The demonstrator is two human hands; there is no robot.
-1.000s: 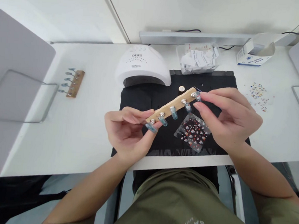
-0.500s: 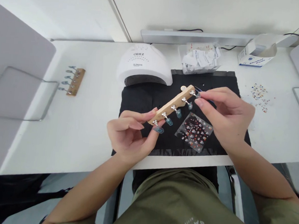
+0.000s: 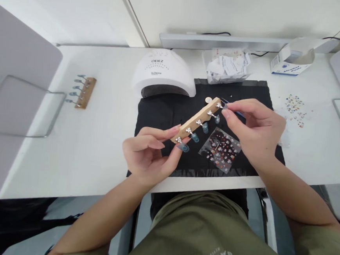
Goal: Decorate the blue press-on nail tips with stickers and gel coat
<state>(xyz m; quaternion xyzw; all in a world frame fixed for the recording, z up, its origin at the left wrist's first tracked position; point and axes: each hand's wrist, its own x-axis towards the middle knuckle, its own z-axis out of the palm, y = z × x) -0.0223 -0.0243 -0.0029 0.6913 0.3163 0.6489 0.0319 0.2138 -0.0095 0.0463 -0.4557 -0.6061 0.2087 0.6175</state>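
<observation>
My left hand (image 3: 153, 149) grips the lower left end of a wooden nail stand (image 3: 198, 118), tilted up to the right above the black mat (image 3: 159, 111). Several metal pegs along it carry blue-grey false nails (image 3: 195, 137). At the upper right end, thumb and index finger of my right hand (image 3: 254, 128) pinch the last false nail (image 3: 225, 106), which they partly cover. Below the stand, a clear sticker sheet (image 3: 221, 150) with small red and white patterns lies on the mat. Behind my right fingers, a thin blue tool (image 3: 239, 114) is partly hidden.
A white nail lamp (image 3: 164, 72) stands at the back. Right of it are a clear bag of white packets (image 3: 229, 67) and an open alcohol pad box (image 3: 293, 60). Small colourful decorations (image 3: 295, 108) lie at right. Another nail stand (image 3: 86, 93) sits at left.
The stand's lower left end has shifted slightly right with my left hand. My right hand keeps its pinch at the upper end, its back drawn slightly left.
</observation>
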